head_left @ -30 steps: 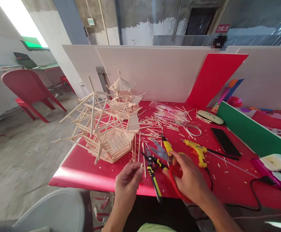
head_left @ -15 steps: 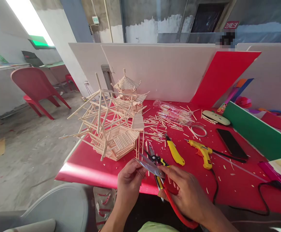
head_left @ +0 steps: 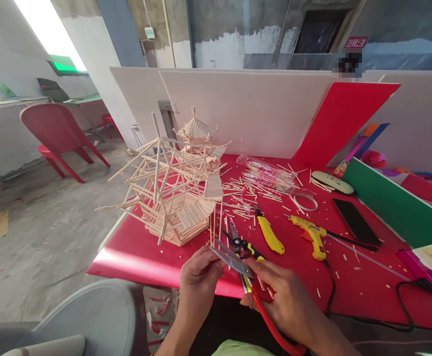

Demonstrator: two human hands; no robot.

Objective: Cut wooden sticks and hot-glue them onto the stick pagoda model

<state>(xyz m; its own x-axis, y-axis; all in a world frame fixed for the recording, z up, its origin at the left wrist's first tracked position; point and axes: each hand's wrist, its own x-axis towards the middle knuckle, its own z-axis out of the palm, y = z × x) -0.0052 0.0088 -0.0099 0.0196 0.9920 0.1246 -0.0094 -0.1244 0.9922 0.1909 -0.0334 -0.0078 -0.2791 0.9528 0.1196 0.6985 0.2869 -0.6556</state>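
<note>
My right hand (head_left: 280,289) is wrapped round the red-handled scissors (head_left: 275,326), whose metal blades point up and left. My left hand (head_left: 200,274) is closed in a pinch at the blade tips; what its fingers hold is too small to make out. Just beyond both hands lie black-and-yellow cutters (head_left: 243,244) on the red table (head_left: 134,257). To the left of them stands a wooden-stick pavilion frame (head_left: 167,198) with partly covered sides. A smaller stick pavilion (head_left: 197,136) with a pointed roof is behind it.
Loose sticks (head_left: 243,190) lie mid-table beside a yellow knife (head_left: 269,232). On the right are a glue gun (head_left: 312,235) with its cord, a phone (head_left: 355,222) and a green board (head_left: 397,202). A grey stool (head_left: 89,316) is at lower left.
The scissor blades have come closer together. My hands stay in nearly the same place, and the whole view has shifted slightly.
</note>
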